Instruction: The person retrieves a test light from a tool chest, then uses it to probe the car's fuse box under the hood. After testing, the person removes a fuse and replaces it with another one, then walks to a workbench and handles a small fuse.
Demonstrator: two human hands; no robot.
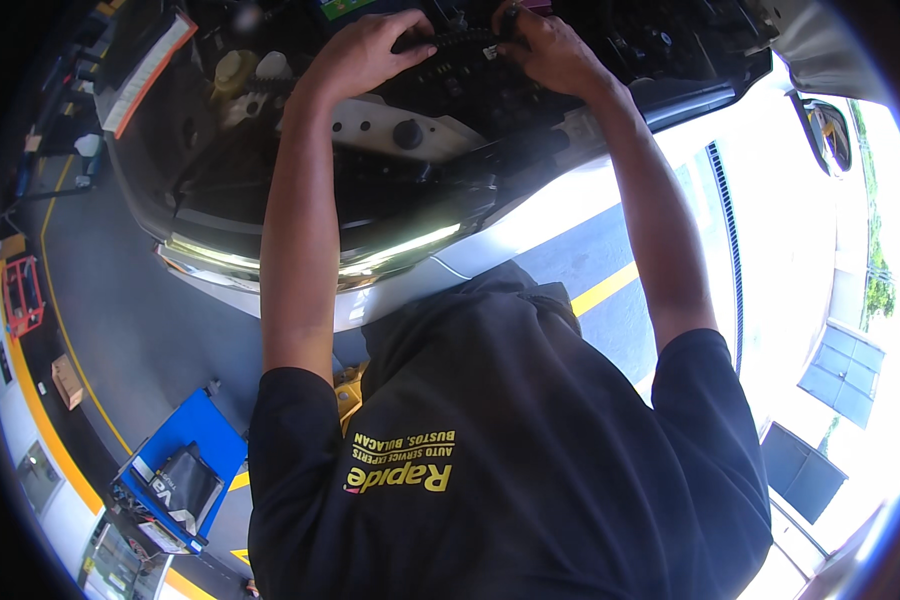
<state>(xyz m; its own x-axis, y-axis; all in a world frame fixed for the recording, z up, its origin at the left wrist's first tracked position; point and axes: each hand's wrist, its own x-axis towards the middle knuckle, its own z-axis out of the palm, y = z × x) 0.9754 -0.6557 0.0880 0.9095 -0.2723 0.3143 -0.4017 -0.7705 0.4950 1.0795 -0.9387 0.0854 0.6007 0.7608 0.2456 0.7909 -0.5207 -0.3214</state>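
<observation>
Could slip and drop into the crowded engine bay if either grip eases, since the black ribbed cover sits high at the far side of the bay, at full reach. Left hand curled over its left end, fingers closed on the edge. Right hand clamped on the right end, both arms stretched straight over the headlight.

A yellow-capped reservoir and a white-capped one sit side by side at the left of the open engine bay. The car's headlight curves along its front corner. On the grey floor, a blue tool cart stands at lower left, a red cart farther left, with a cardboard box between them beside a yellow floor line.
</observation>
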